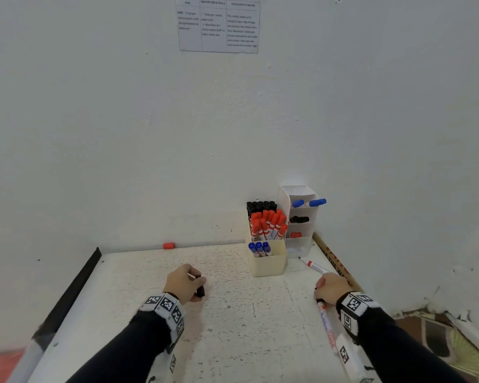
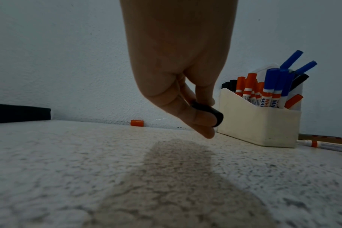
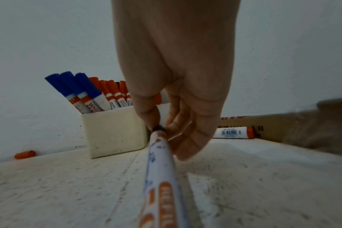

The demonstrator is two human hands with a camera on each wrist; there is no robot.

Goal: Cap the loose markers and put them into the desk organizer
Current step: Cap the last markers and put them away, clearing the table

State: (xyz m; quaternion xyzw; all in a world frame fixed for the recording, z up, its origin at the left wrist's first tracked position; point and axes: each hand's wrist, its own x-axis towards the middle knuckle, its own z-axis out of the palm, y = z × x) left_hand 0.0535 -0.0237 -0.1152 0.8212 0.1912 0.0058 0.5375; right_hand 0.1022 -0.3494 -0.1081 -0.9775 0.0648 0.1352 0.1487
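Observation:
My left hand (image 1: 187,283) pinches a black marker cap (image 1: 200,289) just above the white table; the left wrist view shows the black cap (image 2: 211,112) between thumb and fingers. My right hand (image 1: 331,287) grips an uncapped white marker (image 1: 327,322) near its black tip, its barrel running back under my wrist; in the right wrist view the marker (image 3: 162,177) is pinched at the tip end. A cream desk organizer (image 1: 267,261) holds black, red and blue capped markers. An uncapped red marker (image 1: 314,266) lies to its right. A loose red cap (image 1: 168,246) lies by the wall.
A white tiered holder (image 1: 300,219) with blue, black and red markers stands behind the organizer against the wall. A cardboard strip (image 1: 335,261) lines the table's right edge, a black strip (image 1: 75,283) its left edge. A printed sheet (image 1: 218,24) hangs on the wall.

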